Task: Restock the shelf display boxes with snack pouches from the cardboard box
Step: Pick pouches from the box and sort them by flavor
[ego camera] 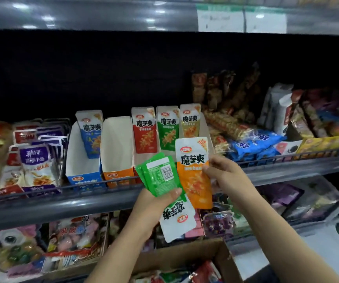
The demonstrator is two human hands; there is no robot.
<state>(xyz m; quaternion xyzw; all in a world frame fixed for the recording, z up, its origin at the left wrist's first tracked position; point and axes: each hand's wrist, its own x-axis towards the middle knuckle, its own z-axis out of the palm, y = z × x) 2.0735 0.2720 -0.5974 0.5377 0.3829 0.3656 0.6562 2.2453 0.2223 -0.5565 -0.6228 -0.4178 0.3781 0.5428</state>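
Starting at the far left of the shelf, I see purple pouches [40, 160] packed upright against the wire rail [42, 190]. Next to them stands the blue display box [83, 176], holding a single blue pouch [90, 133] toward its back, and beside that the orange display box [117, 174], which looks empty from here. Further along, a red pouch [144, 129], a green pouch [167, 129] and a yellowish pouch [190, 121] stand in their own boxes, whose fronts I can hardly see behind my hands. My left hand [154, 205] grips a fanned stack of green pouches [158, 174], thumb pressed across the front; the nearest one hangs upside down, white end toward me. My right hand [223, 172] pinches an orange pouch [195, 172] by its right edge, holding it upright just in front of the shelf, touching the green stack. Low in the view, the cardboard box [185, 256] sits open with more pouches inside. I judge that I am sorting by flavour, with the orange one separated and ready to place. The next move calls for carrying it left, over the rail, and dropping it upright into the orange box, label facing out. The green stack then belongs in the green box, and the inverted pouch needs turning first.
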